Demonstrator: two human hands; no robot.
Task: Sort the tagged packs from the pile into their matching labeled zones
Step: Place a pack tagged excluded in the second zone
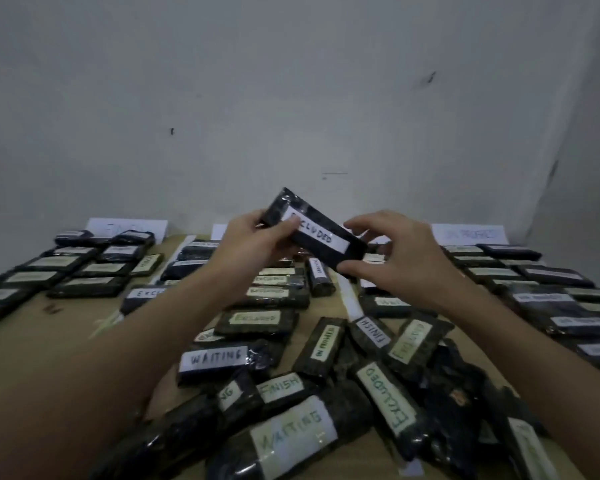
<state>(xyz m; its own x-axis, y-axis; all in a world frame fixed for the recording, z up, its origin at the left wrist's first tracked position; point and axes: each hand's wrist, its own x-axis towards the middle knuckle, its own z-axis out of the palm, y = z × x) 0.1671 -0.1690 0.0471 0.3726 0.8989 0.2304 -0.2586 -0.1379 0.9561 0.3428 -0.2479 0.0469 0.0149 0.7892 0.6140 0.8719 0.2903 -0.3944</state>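
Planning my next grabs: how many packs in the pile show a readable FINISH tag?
2: the far FINISH pack mid-pile, the near FINISH pack left of it. More may be buried.

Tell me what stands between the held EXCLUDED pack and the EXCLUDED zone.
Nothing visible does. The pack is up in the air, the left hand holding it and the right hand at its lower end. The EXCLUDED column lies right below and behind it; only open air lies between.
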